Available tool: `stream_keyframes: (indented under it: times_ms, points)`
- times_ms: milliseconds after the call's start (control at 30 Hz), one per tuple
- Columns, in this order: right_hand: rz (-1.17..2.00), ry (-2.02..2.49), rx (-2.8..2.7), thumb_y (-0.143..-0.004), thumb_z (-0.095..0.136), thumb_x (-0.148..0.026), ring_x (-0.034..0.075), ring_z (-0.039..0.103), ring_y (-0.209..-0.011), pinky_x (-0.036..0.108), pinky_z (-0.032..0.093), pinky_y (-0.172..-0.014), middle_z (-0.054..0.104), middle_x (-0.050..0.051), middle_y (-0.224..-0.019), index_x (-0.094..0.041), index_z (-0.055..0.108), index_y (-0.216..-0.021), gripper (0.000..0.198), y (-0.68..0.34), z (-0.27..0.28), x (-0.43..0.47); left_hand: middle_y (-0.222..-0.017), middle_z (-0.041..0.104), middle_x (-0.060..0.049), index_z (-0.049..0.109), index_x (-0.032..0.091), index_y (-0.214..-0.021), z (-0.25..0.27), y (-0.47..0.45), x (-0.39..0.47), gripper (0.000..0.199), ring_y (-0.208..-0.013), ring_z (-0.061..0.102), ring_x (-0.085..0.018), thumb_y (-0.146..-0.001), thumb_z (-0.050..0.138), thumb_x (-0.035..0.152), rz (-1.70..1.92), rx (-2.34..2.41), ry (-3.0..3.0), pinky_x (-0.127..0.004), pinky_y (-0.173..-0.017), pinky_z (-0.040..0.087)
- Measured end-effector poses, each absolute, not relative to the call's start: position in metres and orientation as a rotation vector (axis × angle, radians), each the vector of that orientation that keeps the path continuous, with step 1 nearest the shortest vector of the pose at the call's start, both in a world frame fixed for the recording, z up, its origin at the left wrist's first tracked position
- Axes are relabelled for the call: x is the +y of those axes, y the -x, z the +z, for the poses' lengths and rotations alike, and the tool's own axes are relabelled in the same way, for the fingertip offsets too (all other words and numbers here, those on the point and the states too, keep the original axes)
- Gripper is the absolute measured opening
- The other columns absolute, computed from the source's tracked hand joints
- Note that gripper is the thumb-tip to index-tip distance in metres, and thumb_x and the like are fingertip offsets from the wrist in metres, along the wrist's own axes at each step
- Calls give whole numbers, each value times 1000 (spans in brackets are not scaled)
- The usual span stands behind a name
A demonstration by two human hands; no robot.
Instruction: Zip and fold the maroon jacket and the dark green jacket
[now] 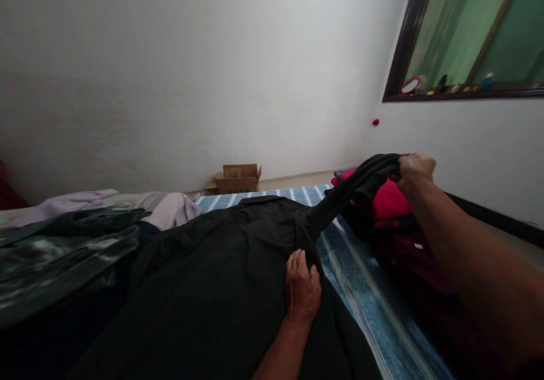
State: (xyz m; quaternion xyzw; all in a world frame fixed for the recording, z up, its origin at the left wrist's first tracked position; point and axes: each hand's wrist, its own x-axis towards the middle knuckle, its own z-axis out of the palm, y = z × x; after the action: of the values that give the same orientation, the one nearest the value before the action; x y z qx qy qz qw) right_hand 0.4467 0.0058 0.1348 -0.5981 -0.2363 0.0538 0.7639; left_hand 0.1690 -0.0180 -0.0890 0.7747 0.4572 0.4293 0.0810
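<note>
A dark long-sleeved shirt (238,266) lies spread out across the bed, its collar end toward the wall. My left hand (302,286) rests on the shirt near its right side, palm down with the fingers stretched out. Up and to the right, my right hand (414,170) is closed around the end of one sleeve (340,190). That sleeve is raised off the bed and pulled out to the right, still joined to the shirt at the shoulder. The fingertips of my right hand are partly hidden by the cloth.
Left of the shirt lie camouflage-patterned clothes (63,261) and pale cloth (165,207). On the right is a pile of maroon and pink clothes (408,244). Blue striped bedding (352,278) shows between. An open cardboard box (238,180) stands by the wall, below a window (463,34).
</note>
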Motion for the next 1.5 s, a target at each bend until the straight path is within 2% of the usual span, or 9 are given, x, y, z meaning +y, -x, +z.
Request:
stream_keyframes:
  times_ms: [233, 333, 467, 533, 667, 933, 1100, 1300, 1500]
  points:
    - [34, 1414, -450, -66, 37, -3, 9, 55, -56, 23, 50, -51, 49, -4, -73, -20, 43, -88, 28, -445, 118, 6, -117, 59, -13, 58, 10, -109, -80, -170, -23, 35, -113, 51, -23, -79, 42, 8, 889, 1497, -2428, -39, -99, 39]
    - [-5, 1540, -661, -63, 48, -5, 18, 60, -81, 30, 50, -69, 58, 3, -86, -17, 52, -89, 29, -423, 101, -4, -117, 60, -13, 59, 11, -107, -74, -170, -25, 31, -113, 51, -23, -82, 41, 12, 774, 1515, -2458, -40, -98, 39]
    - [-65, 1746, -950, -71, 58, -18, 27, 49, -111, 34, 38, -91, 58, 12, -113, -18, 60, -97, 26, -376, 68, -18, -115, 61, -12, 59, 12, -107, -68, -169, -28, 31, -112, 53, -23, -83, 41, 13, 761, 1501, -2494, -40, -96, 40]
    - [76, 2182, -1248, -81, 49, -31, 27, 53, -109, 35, 39, -88, 61, 12, -108, -21, 61, -100, 25, -353, 46, -19, -115, 61, -13, 59, 11, -108, -67, -168, -28, 31, -112, 52, -24, -83, 40, 12, 767, 1491, -2500, -40, -96, 40]
    - [346, 2384, -1312, -74, 58, -48, 30, 63, -90, 35, 45, -71, 67, 17, -90, -14, 67, -84, 37, -323, -1, -8, -114, 61, -14, 58, 10, -109, -71, -169, -28, 33, -112, 52, -24, -82, 41, 11, 815, 1487, -2465, -41, -97, 39]
    - [362, 2414, -1232, -88, 49, -35, 17, 61, -89, 33, 47, -75, 65, 7, -97, -15, 62, -96, 25, -312, -25, 22, -114, 61, -14, 58, 10, -110, -75, -169, -23, 35, -111, 53, -24, -80, 39, 11, 847, 1470, -2438, -41, -97, 40]
    - [218, 2427, -1153, -89, 42, -24, 22, 58, -99, 32, 44, -78, 62, 13, -104, -16, 58, -109, 26, -341, -10, 25, -124, 56, -15, 55, 11, -115, -55, -160, -32, 38, -120, 46, -25, -81, 38, 13, 662, 1438, -2527, -44, -101, 35]
    - [364, 2467, -1101, -88, 51, -34, 18, 59, -90, 37, 49, -77, 60, 6, -104, -16, 56, -107, 26, -358, -36, 14, -127, 53, -15, 56, 18, -113, -37, -138, -49, 42, -120, 44, -32, -76, 39, 10, 274, 1380, -2632, -61, -93, 34]
    - [542, 2415, -1132, -87, 52, -40, 15, 60, -82, 34, 49, -72, 61, 5, -96, -14, 59, -98, 29, -352, -55, -4, -132, 50, -14, 53, 21, -120, -24, -104, -69, 46, -123, 42, -33, -77, 40, 16, 153, 1313, -2618, -62, -92, 35]
